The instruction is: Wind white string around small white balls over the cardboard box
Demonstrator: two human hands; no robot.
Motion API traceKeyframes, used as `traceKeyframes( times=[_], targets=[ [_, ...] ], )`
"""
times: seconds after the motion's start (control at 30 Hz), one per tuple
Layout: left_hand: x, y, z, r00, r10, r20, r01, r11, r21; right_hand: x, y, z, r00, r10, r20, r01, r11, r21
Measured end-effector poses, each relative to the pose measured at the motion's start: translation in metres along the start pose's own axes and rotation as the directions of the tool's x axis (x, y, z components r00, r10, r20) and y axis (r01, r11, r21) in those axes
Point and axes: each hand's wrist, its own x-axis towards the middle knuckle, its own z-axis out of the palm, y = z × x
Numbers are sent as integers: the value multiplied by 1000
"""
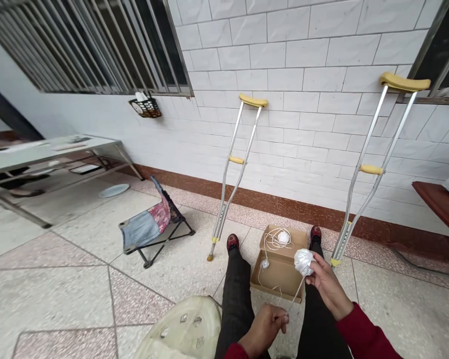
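Observation:
In my right hand (325,281) is a shiny white ball of cord (303,261), gripped at its right side by the fingertips. A strand of white cord (297,293) runs down from the ball to my left hand (267,326), whose fingers pinch it low between my legs. Between my feet lies an open cardboard box (279,276). Its raised lid part (297,239) holds a second white ball (283,238) with loose loops of cord around it. A smaller white coil (265,264) sits at the box's left side, a thin strand trailing from it.
Two yellow-topped crutches, one on the left (236,160) and one on the right (370,169), lean against the tiled wall. A low folding chair (149,224) stands to the left. Nearby are a pale plastic stool (183,329), a long table (52,152) and a reddish-brown tabletop (439,202).

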Motion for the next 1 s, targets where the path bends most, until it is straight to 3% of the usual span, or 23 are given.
traceKeyframes(
  times=[0.07, 0.13, 0.23, 0.3, 0.37, 0.43, 0.5, 0.57, 0.67, 0.8, 0.9, 1.0],
  targets=[
    [2, -7, -1, 998, -41, -40, 42, 999, 33, -2, -4, -2, 999, -40, 0, 40, 996, -85],
    [9, -14, -9, 996, -52, -71, 57, 995, 81, -13, 1, -1, 993, 14, 120, 4, 988, -153],
    [30, -12, -36, 1000, 29, -6, -27, 980, 198, -36, 30, 3, 897, 215, 387, -110, 955, -275],
    [45, 0, -59, 994, 89, 63, -105, 942, 320, -45, 59, 5, 842, 305, 446, -149, 924, -351],
    [57, 20, -78, 986, 142, 91, -169, 861, 480, -43, 88, 5, 865, 321, 387, -162, 906, -391],
    [60, 41, -87, 973, 209, 96, -222, 748, 626, -33, 109, 2, 925, 279, 260, -161, 903, -397],
    [56, 57, -85, 961, 249, 117, -255, 650, 716, -18, 118, -1, 972, 202, 118, -148, 921, -360],
    [47, 64, -74, 964, 228, 138, -252, 611, 750, -4, 117, 0, 991, 128, 26, -116, 954, -275],
    [28, 59, -52, 987, 155, 52, -146, 698, 701, 12, 103, 8, 997, 76, 9, -74, 987, -139],
    [7, 35, -30, 994, 51, -98, -8, 917, 399, 22, 86, 20, 996, 72, 54, -65, 991, -115],
    [-1, 10, -21, 996, -29, -87, 44, 983, 180, 17, 80, 22, 990, 88, 109, -80, 994, -75],
    [1, -12, -20, 998, -35, -61, 40, 996, 86, -1, 79, 17, 970, 123, 210, -96, 987, -131]
  ],
)
